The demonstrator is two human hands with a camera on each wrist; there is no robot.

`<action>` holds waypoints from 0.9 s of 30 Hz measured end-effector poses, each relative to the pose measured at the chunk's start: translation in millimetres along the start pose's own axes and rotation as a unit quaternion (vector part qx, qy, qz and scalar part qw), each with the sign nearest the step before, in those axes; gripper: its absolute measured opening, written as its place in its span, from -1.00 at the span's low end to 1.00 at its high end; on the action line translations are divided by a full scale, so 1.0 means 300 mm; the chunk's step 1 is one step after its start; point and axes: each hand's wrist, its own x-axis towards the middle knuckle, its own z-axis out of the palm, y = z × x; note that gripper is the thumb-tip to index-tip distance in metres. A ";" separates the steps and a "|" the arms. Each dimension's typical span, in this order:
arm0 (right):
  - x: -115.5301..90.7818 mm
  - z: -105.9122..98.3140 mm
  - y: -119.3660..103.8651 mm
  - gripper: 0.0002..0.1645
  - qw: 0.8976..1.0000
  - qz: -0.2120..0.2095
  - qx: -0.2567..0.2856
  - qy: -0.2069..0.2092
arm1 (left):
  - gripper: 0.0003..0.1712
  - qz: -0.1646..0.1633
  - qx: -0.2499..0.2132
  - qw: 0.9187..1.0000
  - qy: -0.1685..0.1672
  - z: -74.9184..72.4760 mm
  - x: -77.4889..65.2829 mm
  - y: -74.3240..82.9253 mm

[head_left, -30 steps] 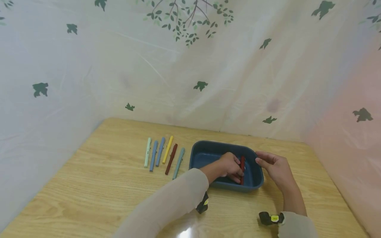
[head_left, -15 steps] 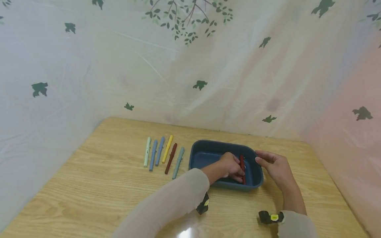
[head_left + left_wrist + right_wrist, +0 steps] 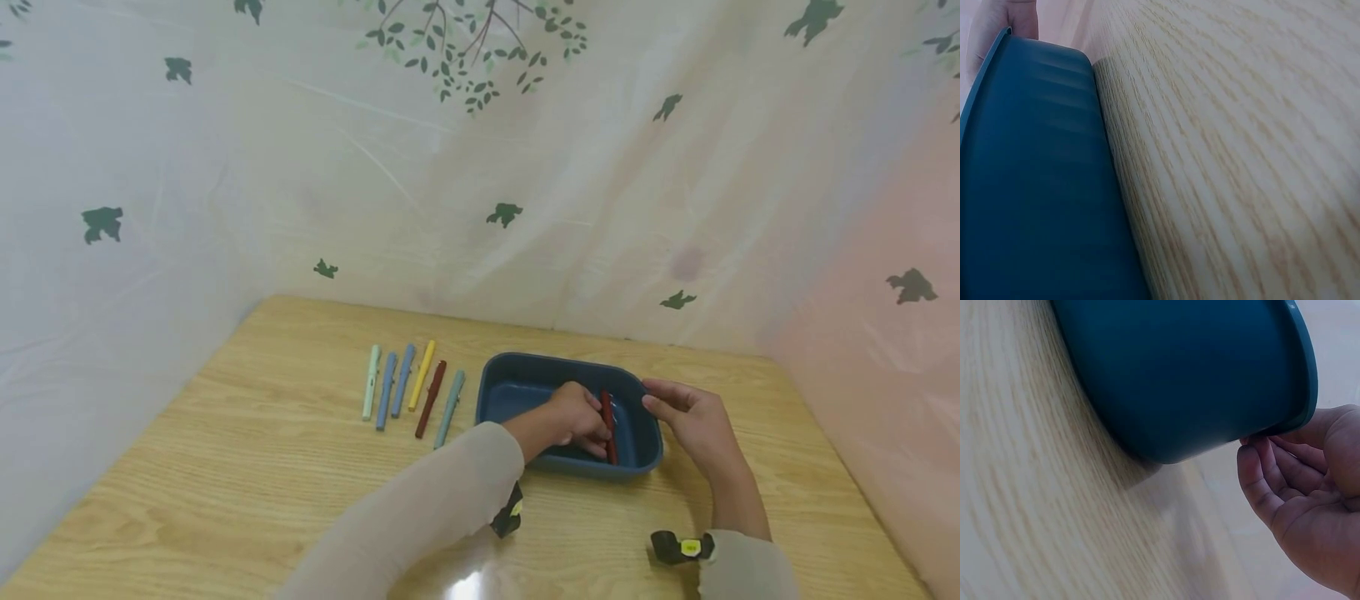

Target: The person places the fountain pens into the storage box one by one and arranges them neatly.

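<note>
A dark blue rectangular box (image 3: 525, 360) stands open-topped on the table. My left hand (image 3: 576, 414) is inside it, its fingers at a red pen (image 3: 608, 429) that lies lengthwise toward the right end; the fingers partly cover the pen. My right hand (image 3: 697, 421) pinches the box's right end at the rim, thumb on the inner side. The right wrist view shows the same right hand (image 3: 1310, 487) with curled fingers under the rim. In the left wrist view, only the box's outer wall (image 3: 1041, 175) shows; the left hand's fingers are out of view.
Left of the box lie several pens in a row: a mint pen (image 3: 371, 383), two blue pens (image 3: 386, 392), a yellow pen (image 3: 422, 375), a dark red pen (image 3: 431, 400) and a grey-green pen (image 3: 450, 410). A printed curtain (image 3: 420, 208) hangs behind the wooden table (image 3: 225, 467).
Inside the box, the red pen has gone from nearly straight to slightly slanted and shifted a little left, with the left hand. The right hand has stayed at the rim.
</note>
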 end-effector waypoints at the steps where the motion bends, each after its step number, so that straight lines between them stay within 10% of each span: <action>1: 0.000 0.000 0.000 -0.30 1.000 0.000 0.000 0.000 | -0.59 -0.001 0.001 1.000 -0.001 0.000 0.001 0.001; 27: -0.003 0.001 -0.004 -0.33 1.000 -0.003 -0.002 0.003 | -0.46 0.037 0.053 0.996 -0.056 -0.135 -0.014 0.074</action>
